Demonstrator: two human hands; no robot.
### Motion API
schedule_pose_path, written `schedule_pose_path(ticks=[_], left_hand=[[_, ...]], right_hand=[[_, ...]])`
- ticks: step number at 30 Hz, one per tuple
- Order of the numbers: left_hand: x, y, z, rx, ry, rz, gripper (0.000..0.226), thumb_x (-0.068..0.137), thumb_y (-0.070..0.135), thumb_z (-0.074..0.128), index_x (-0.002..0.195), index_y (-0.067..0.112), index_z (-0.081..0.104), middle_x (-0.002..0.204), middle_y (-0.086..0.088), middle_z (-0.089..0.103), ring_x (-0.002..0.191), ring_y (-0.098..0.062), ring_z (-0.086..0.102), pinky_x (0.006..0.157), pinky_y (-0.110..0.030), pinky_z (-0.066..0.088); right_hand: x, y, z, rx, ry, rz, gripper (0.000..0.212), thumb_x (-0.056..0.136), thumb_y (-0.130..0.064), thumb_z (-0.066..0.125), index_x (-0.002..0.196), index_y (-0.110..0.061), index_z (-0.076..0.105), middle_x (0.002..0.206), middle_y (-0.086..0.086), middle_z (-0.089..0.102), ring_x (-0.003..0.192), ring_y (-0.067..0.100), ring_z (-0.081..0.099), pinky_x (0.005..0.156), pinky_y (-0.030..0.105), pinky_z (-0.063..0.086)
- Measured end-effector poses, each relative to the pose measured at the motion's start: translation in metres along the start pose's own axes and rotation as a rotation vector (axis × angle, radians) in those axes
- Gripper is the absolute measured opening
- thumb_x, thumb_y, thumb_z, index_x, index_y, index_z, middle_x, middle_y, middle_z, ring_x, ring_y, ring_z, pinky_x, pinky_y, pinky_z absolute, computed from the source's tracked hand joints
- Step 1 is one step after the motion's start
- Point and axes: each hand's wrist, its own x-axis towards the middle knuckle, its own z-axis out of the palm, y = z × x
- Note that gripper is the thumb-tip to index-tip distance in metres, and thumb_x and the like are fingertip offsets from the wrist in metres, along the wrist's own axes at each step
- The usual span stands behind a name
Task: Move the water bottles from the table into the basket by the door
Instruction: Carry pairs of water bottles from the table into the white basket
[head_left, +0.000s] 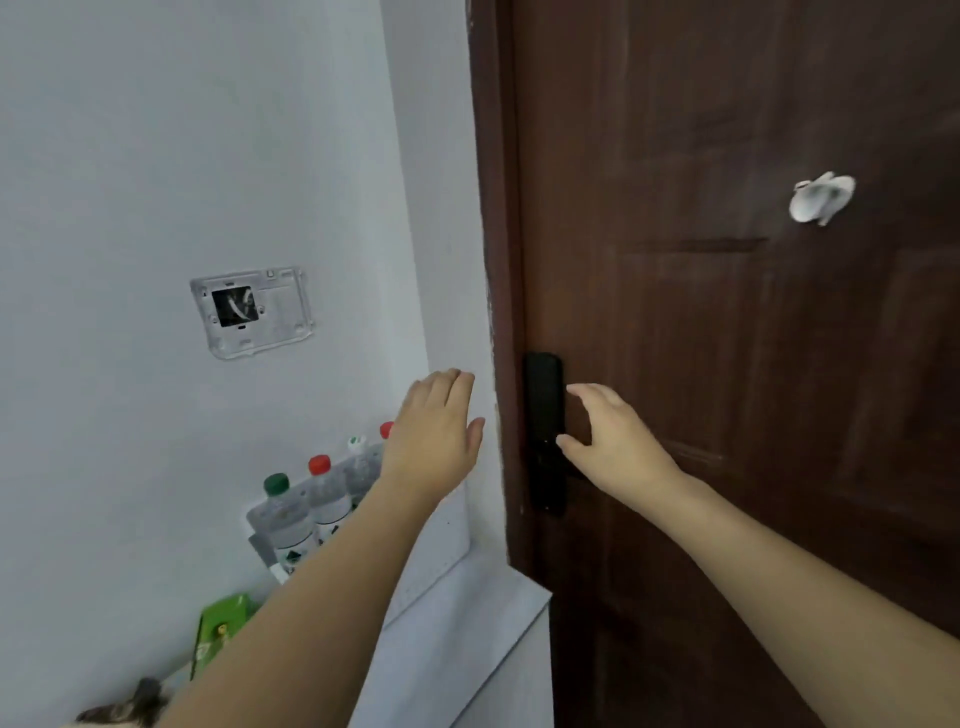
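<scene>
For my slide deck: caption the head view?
Both hands, left hand and right hand, raised empty above bottles in basket beside door.

The door is coloured dark brown, and its lock black. The wall is painted pale grey. The clear bottles are topped with green, red and white caps. A bright green box is seen below.

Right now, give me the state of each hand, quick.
Left hand: open, fingers straight, holding nothing.
Right hand: open, fingers loosely curved by the black door lock, holding nothing.
</scene>
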Motion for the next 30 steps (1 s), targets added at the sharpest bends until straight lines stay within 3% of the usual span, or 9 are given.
schedule_pose_path(ticks=[6, 11, 20, 26, 30], left_hand=[[0.015, 0.111, 0.017, -0.171, -0.039, 0.181, 0.051, 0.094, 0.026, 0.061, 0.139, 0.004, 0.049, 0.140, -0.014, 0.053, 0.130, -0.033, 0.046, 0.113, -0.049, 0.035], [0.004, 0.199, 0.019, -0.262, -0.054, 0.314, 0.051, 0.098, 0.030, 0.055, 0.143, 0.009, 0.047, 0.145, -0.009, 0.049, 0.136, -0.026, 0.041, 0.117, -0.045, 0.028], [-0.051, 0.344, -0.070, -0.294, 0.026, 0.389, 0.050, 0.096, 0.030, 0.057, 0.141, 0.009, 0.049, 0.143, -0.010, 0.051, 0.135, -0.027, 0.043, 0.117, -0.046, 0.030], [-0.131, 0.447, -0.112, -0.349, -0.005, 0.375, 0.051, 0.098, 0.034, 0.055, 0.144, 0.015, 0.047, 0.147, -0.005, 0.049, 0.138, -0.023, 0.042, 0.118, -0.043, 0.031], [-0.157, 0.498, -0.133, -0.329, 0.010, 0.455, 0.051, 0.097, 0.034, 0.057, 0.143, 0.015, 0.048, 0.145, -0.005, 0.051, 0.136, -0.022, 0.044, 0.118, -0.043, 0.031]], right_hand=[[-0.072, 0.045, -0.091, -0.173, 0.119, 0.194, 0.065, 0.091, -0.027, 0.062, 0.148, -0.016, 0.033, 0.152, 0.002, 0.034, 0.138, 0.019, 0.034, 0.111, 0.030, 0.028], [-0.141, 0.060, -0.147, -0.266, 0.146, 0.315, 0.065, 0.090, -0.026, 0.064, 0.146, -0.014, 0.035, 0.151, 0.004, 0.037, 0.137, 0.020, 0.036, 0.113, 0.034, 0.032], [-0.292, 0.064, -0.270, -0.324, 0.252, 0.365, 0.064, 0.089, -0.025, 0.064, 0.145, -0.012, 0.037, 0.148, 0.007, 0.040, 0.136, 0.023, 0.038, 0.111, 0.034, 0.033], [-0.404, 0.070, -0.326, -0.322, 0.230, 0.392, 0.062, 0.090, -0.027, 0.063, 0.145, -0.017, 0.036, 0.148, 0.002, 0.041, 0.135, 0.020, 0.040, 0.108, 0.028, 0.032], [-0.460, 0.077, -0.357, -0.310, 0.203, 0.466, 0.061, 0.091, -0.029, 0.062, 0.146, -0.020, 0.035, 0.149, 0.000, 0.040, 0.134, 0.020, 0.042, 0.109, 0.033, 0.036]])
